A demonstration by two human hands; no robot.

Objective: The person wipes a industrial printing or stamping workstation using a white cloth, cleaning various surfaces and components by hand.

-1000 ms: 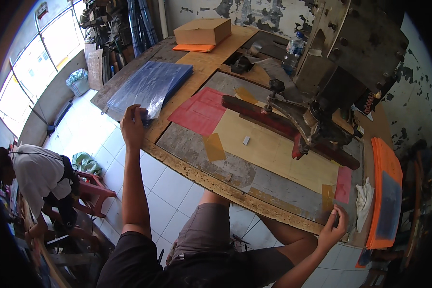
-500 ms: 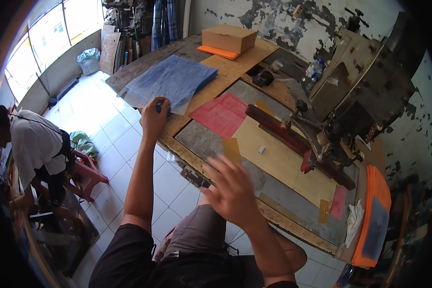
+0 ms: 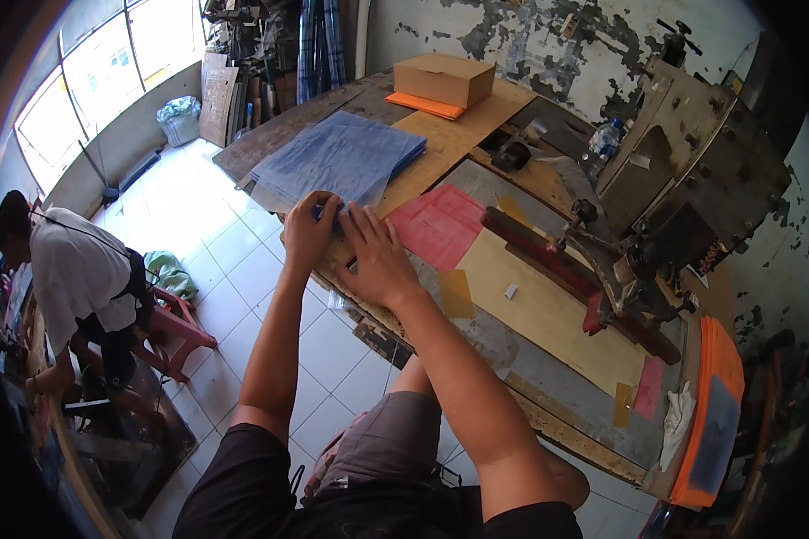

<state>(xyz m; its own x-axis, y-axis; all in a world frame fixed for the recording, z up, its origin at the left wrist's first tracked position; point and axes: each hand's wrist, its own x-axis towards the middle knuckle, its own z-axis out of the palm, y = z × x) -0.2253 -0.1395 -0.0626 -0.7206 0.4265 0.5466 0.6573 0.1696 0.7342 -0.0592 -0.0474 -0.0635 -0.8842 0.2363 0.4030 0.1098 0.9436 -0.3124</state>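
Both left hand (image 3: 308, 232) and right hand (image 3: 379, 262) meet by the bluish plastic sheets (image 3: 334, 160). Whether the fingers (image 3: 361, 223) grip any, I cannot tell.

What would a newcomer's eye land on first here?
Probably the bulky, worn metal machine at the upper right, its dark red bar slanting over the table. Next, the bright orange stack at the table's right end. Then the glossy bluish clear sheets at left, with the left hand and right hand close together at their near corner.
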